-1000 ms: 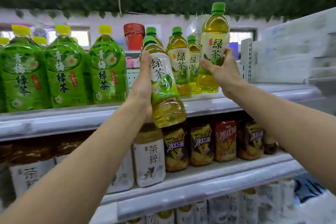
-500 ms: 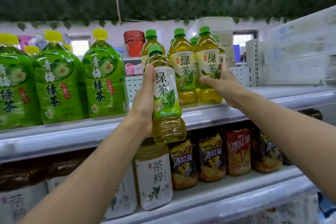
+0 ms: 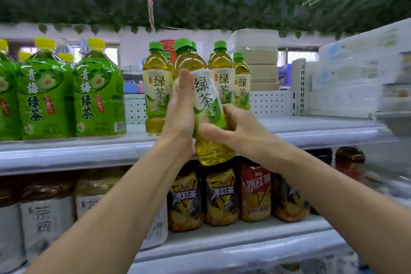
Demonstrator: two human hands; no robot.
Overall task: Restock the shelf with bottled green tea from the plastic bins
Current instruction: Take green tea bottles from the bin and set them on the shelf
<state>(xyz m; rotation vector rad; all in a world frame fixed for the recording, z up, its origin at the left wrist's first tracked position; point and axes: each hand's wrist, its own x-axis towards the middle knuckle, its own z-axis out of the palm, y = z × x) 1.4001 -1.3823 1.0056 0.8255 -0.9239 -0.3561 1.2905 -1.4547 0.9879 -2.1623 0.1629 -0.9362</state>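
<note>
The tilted green tea bottle (image 3: 205, 104), gripped by both the left hand (image 3: 179, 115) and right hand (image 3: 231, 133), could be knocked against the shelved green tea bottles (image 3: 222, 80), toppling them.

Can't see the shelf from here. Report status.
Both hands, left and right, on one tea bottle, tilted, off the shelf. Shelved bottles right behind.
</note>
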